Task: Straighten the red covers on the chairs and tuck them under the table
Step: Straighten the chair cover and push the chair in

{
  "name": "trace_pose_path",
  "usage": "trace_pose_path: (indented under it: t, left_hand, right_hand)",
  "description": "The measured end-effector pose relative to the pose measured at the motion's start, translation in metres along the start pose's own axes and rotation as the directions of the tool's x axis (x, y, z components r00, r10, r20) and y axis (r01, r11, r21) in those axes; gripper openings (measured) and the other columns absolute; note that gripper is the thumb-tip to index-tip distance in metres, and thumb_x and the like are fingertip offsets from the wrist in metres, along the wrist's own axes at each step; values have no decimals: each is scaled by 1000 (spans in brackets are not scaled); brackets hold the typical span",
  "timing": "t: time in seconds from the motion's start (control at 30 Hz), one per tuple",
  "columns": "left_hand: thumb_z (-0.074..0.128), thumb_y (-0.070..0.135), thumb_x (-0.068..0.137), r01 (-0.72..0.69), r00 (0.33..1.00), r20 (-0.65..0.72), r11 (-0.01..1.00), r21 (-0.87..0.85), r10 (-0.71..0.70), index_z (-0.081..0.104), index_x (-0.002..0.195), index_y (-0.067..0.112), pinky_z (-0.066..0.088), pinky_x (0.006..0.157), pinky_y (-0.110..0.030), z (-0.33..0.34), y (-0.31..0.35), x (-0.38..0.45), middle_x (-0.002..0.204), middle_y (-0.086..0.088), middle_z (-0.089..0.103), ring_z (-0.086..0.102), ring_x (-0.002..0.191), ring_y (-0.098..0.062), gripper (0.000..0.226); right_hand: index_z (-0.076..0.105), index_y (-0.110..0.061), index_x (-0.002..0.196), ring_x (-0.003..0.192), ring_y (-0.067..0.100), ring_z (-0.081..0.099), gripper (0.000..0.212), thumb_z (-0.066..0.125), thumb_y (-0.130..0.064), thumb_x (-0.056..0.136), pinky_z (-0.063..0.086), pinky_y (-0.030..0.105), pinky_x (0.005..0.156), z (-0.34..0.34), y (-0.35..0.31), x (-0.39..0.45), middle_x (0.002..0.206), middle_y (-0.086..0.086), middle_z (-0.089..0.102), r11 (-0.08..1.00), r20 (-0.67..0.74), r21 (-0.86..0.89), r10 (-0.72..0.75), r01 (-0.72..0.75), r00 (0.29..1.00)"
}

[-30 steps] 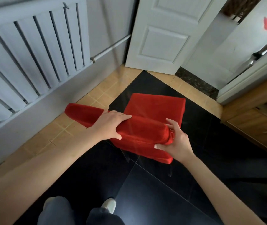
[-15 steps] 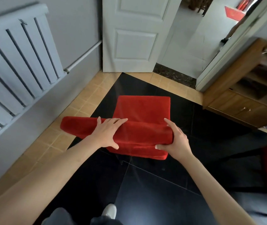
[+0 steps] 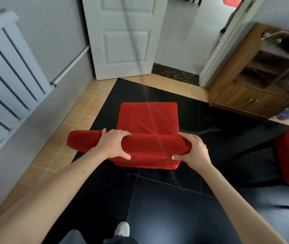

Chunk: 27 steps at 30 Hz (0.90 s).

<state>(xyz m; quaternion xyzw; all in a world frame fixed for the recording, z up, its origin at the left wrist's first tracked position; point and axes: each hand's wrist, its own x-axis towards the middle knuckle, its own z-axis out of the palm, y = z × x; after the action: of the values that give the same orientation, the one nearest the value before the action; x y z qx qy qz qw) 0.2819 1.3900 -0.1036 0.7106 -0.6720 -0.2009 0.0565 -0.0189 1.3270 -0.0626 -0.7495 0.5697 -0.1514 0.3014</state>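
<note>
While arms reach forward, left hand [image 3: 114,144] and right hand [image 3: 193,152], fingers [image 3: 120,133] wrapped over the red-covered chair back [image 3: 154,145].

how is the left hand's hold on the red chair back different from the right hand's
The left hand grips the chair back partway along its top, with red cover sticking out beyond it; the right hand grips the very end. Both wrap fingers over the top with thumbs underneath on the near side.
</note>
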Motion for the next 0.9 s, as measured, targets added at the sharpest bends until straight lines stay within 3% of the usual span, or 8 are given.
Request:
trace_pose_path:
  t: [0.17, 0.3, 0.6, 0.77, 0.9]
  left_hand:
    - [78, 69, 53, -66, 998, 9, 995, 74, 65, 47, 135, 36, 17, 112, -61, 1, 7, 11, 136, 8, 55, 48, 128, -19, 94]
    - [81, 66, 52, -127, 990, 74, 981, 150, 117, 50, 133, 36, 18, 112, -57, 7, 24, 21, 132, 10, 58, 50, 124, -18, 91]
    - [83, 63, 52, -149, 988, 69, 967, 205, 138, 52, 130, 35, 28, 107, -47, 12, 29, 28, 123, 9, 62, 53, 119, -18, 88]
    - [77, 69, 56, -176, 984, 75, 953, 247, 163, 45, 135, 35, 27, 107, -45, 12, 26, 27, 133, 9, 56, 47, 126, -17, 92]
    - [71, 77, 56, -223, 974, 97, 929, 296, 203, 39, 139, 34, 26, 108, -43, 14, 21, 30, 139, 8, 51, 44, 129, -18, 98]
  right_hand:
    - [58, -29, 131, 127, 21, 44, 90, 95, -30, 50, 33, 28, 98, 9, 20, -15, 136, 1, 49, 994, -22, 59, 93, -92, 995]
    - [57, -26, 133, 126, 22, 47, 91, 96, -26, 51, 40, 36, 105, 29, 39, -41, 135, 3, 51, 973, -2, 93, 214, -213, 977]
    - [50, -27, 139, 125, 24, 48, 96, 94, -31, 54, 40, 34, 100, 37, 43, -44, 137, 4, 47, 954, 61, 23, 297, -298, 953]
    - [45, -29, 142, 126, 25, 46, 98, 92, -37, 56, 41, 36, 100, 37, 40, -43, 141, 4, 43, 945, 73, -40, 328, -326, 942]
    - [43, -32, 141, 121, 26, 49, 100, 91, -44, 54, 43, 33, 88, 38, 36, -39, 140, 3, 41, 916, 92, -51, 401, -397, 912]
